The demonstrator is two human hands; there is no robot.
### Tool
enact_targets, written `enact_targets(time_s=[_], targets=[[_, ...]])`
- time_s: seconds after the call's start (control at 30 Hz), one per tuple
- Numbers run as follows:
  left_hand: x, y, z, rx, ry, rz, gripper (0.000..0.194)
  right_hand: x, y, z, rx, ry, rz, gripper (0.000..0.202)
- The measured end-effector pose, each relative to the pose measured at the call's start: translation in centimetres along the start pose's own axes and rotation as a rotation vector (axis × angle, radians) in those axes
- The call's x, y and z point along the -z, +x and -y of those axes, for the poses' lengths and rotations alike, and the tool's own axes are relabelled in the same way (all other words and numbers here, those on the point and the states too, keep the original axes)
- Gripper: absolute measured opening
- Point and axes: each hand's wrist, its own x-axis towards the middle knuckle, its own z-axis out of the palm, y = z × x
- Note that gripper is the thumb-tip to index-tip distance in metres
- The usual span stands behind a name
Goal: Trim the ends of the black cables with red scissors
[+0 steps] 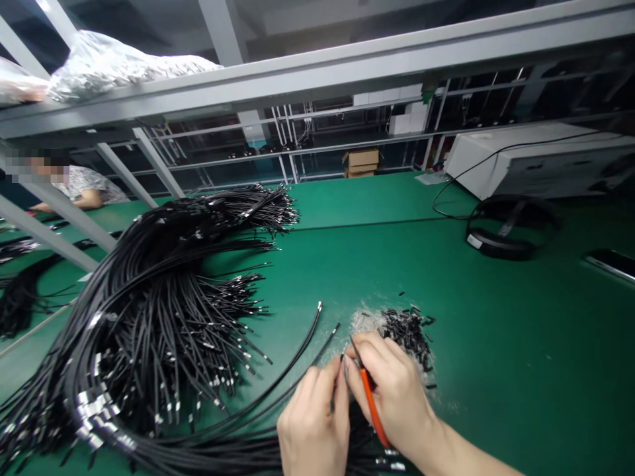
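Note:
My left hand [315, 420] pinches the end of a black cable at the lower middle, its tip just showing between the fingertips. Close against it, my right hand [397, 390] holds a tool with an orange handle [373, 408], its dark pointed tip near the cable end. Behind my right hand lies a pile of short black pieces [409, 334] with clear plastic scraps [368, 320] beside it. A large bundle of black cables [169, 284] with silvery ends fills the left side, and more cables run under my hands.
Across the green table [496, 317], a black ring-shaped object [506, 241] and a phone [612, 264] lie to the right, near a white case [536, 158]. A metal shelf beam [317, 63] crosses above, bearing plastic bags [114, 66]. Another person [92, 185] sits at far left.

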Motion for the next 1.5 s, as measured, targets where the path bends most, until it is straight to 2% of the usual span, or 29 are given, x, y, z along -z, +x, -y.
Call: enact_targets(time_s=[0.07,0.13,0.23,0.3,0.43,0.57,0.77,0.9,1.13,1.3,1.5], targets=[[-0.1,-0.1,0.2,-0.029,0.025,0.018,0.018,-0.1,0.0,-0.4,0.120,-0.087,-0.004,0.011],[-0.1,0.0,0.3,0.012,-0.029,0.057,0.017,0.3,0.2,-1.0,0.207,-0.108,0.079,0.013],[0.2,0.7,0.2,0.189,-0.195,0.138,0.020,1.3,0.5,-1.8,0.162,-0.129,0.243,0.012],[0.5,1.5,0.1,0.327,-0.294,0.195,0.023,2.0,0.7,-2.0,0.085,-0.250,0.302,0.011],[0.7,2.8,-0.1,0.568,-0.481,0.306,0.031,2.6,0.6,-1.8,0.095,-0.507,0.368,0.031],[0.6,3.3,0.2,0.706,-0.633,0.367,0.034,1.8,0.4,-1.8,0.130,-0.618,0.377,0.033],[0.7,3.4,0.3,0.732,-0.647,0.400,0.032,0.8,0.2,-1.8,0.210,-0.654,0.408,0.026],[0.6,3.2,0.3,0.717,-0.633,0.413,0.033,0.8,0.1,-1.7,0.242,-0.676,0.405,0.032],[0.2,3.0,0.3,0.706,-0.648,0.398,0.032,1.4,0.4,-1.3,0.195,-0.697,0.483,0.024],[0.2,2.9,0.4,0.717,-0.663,0.397,0.031,1.6,0.6,-1.2,0.204,-0.674,0.492,0.020],[0.0,2.7,0.5,0.692,-0.661,0.391,0.031,1.6,0.8,-1.4,0.203,-0.619,0.560,0.017]])
